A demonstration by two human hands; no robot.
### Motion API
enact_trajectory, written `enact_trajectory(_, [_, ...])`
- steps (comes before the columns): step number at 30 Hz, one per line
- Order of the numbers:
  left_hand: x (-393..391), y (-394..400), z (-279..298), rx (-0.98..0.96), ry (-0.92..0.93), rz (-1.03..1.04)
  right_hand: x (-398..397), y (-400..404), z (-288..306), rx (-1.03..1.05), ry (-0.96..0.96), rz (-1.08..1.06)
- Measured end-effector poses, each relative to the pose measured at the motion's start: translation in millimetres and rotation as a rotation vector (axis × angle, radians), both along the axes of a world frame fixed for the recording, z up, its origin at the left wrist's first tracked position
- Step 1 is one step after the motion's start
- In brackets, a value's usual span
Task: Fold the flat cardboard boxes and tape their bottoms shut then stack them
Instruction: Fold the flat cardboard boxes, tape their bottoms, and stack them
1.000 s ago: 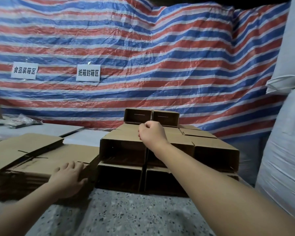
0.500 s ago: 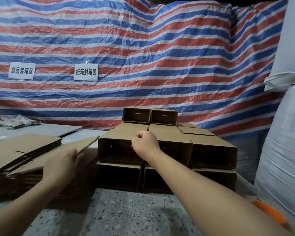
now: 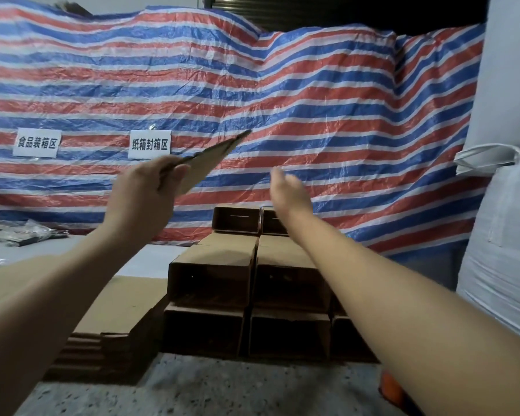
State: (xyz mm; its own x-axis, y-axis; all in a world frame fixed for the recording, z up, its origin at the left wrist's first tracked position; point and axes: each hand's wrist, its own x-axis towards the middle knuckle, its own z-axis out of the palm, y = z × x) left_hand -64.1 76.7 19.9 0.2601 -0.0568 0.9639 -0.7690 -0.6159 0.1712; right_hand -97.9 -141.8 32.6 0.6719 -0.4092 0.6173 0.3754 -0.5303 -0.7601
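The left hand [image 3: 141, 199] is gripping a flat box [image 3: 210, 159] tilted toward two o'clock, while the right hand [image 3: 288, 190] is hovering open beside it.

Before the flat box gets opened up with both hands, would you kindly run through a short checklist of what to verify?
1. Left hand has a grip on the flat cardboard box: ok, pinched at its near end.
2. Box lifted off the pile of flat boxes: ok, raised in front of the striped tarp.
3. Right hand free to take the other side: ok, open, holding nothing.
4. Right hand on the box: not ok, apart from it.
5. Stack of folded boxes steady: ok, rows look level.
6. Tape within reach: cannot tell, none clearly visible.
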Motion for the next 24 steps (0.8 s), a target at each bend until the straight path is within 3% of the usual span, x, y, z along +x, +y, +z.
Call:
enact_trajectory(6, [-35.8,-27.0,25.8,-0.063,0.146,-0.396,-42.7,-55.4,56.1,0.211,-0.208,-0.150])
enact_trajectory(11, [-62.0,-46.1,31.9,-0.001,0.317,-0.664,-76.8,-88.3,64.8,0.156,-0.264,-0.117])
enact_trajectory(18, [-48.6,-72.4,17.0,-0.166,0.558,-0.798,-93.5,-100.8,25.7,0.279,-0.243,-0.220])
enact_trajectory(24, [-25.7,-87.5,-34.3,-0.245,1.004,-0.892,-93.3,-101.7,-43.4,0.434,-0.147,-0.325])
